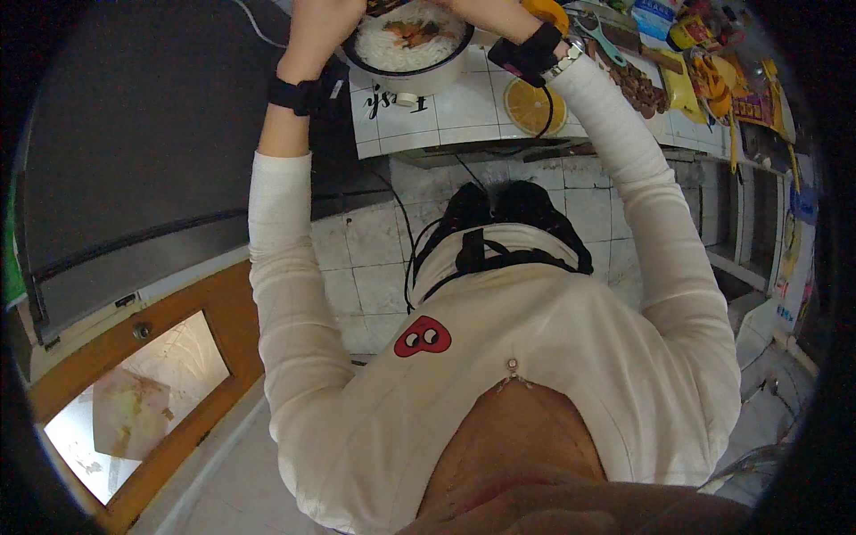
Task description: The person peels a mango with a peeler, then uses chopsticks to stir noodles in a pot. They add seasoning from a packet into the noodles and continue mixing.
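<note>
A cream electric cooking pot (418,81) with a dark rim stands on the counter at the top of the view. White noodles (381,50) fill it, and an orange-brown topping (418,31) lies over them. My left hand (328,25) reaches to the pot's left rim, its fingers cut off by the frame's top edge. Beside those fingers, over the pot's far side, is a dark patterned item (386,6); whether I hold it cannot be seen. Above the right rim is my right hand (493,15), with its fingertips also cropped. Black bands circle both wrists.
Right of the pot lie brown chopped pieces (635,87), a teal peeler (605,41), a knife (659,60), a yellow packet (681,83) and orange peelings (719,83). A tile-patterned counter cover (461,120) ends before me. A dark grey panel (147,134) stands left, above a wooden-framed door (144,328).
</note>
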A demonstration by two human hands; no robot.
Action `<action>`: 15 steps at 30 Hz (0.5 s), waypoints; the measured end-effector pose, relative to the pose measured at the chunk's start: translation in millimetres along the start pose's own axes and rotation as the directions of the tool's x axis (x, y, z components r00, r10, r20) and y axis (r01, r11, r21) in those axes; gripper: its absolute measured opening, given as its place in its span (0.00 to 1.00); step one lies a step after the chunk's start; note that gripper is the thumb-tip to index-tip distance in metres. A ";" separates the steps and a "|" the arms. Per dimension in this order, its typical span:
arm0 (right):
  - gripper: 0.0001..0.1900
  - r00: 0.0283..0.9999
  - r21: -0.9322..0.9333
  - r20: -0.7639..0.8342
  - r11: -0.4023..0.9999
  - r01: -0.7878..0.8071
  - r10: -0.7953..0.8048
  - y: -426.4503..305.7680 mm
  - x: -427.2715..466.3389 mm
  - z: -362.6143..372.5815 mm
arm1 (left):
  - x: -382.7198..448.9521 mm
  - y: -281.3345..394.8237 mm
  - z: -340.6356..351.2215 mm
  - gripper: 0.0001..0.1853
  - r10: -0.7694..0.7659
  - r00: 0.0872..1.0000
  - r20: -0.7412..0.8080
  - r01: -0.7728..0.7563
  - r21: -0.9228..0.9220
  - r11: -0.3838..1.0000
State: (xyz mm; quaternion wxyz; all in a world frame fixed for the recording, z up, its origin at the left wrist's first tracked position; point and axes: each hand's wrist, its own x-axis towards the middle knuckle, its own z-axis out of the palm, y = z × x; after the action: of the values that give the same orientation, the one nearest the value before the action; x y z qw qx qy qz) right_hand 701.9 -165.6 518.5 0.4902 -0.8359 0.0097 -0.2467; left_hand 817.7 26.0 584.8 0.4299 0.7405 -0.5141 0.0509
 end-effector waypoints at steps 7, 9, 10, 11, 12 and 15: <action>0.10 1.000 0.055 -0.020 0.998 -0.002 0.003 -7.0 13.1 2.0 | 10.5 1.0 7.6 0.08 0.304 0.943 0.138 -0.324 0.163 0.932; 0.09 0.996 0.005 -0.094 1.000 0.003 -0.002 -4.5 16.7 2.1 | 9.6 -0.5 5.9 0.10 0.307 0.948 0.089 -0.315 0.094 0.945; 0.08 0.992 -0.012 -0.122 1.000 0.024 -0.025 -2.9 17.4 1.6 | 8.9 -2.2 4.6 0.11 0.308 0.949 0.064 -0.311 0.059 0.948; 0.08 0.988 -0.030 -0.150 0.999 0.043 -0.047 -1.5 17.2 0.1 | 6.9 -4.7 2.8 0.11 0.211 0.977 0.034 -0.211 0.010 0.977; 0.07 0.980 0.145 -0.195 0.986 0.080 -0.051 -0.4 16.7 -1.4 | 3.5 -8.2 -0.8 0.12 0.111 0.994 0.011 -0.111 -0.041 0.993; 0.08 0.979 0.361 -0.196 0.923 0.133 -0.065 -0.5 13.4 -7.3 | 1.5 -21.8 -5.3 0.11 -0.190 0.979 0.071 0.202 -0.248 0.947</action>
State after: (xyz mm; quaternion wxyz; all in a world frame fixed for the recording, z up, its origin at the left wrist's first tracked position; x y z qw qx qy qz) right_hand 710.6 -174.7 527.2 0.6238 -0.7014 -0.0355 -0.3431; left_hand 837.9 30.8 576.1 0.5123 0.7276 -0.4499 -0.0756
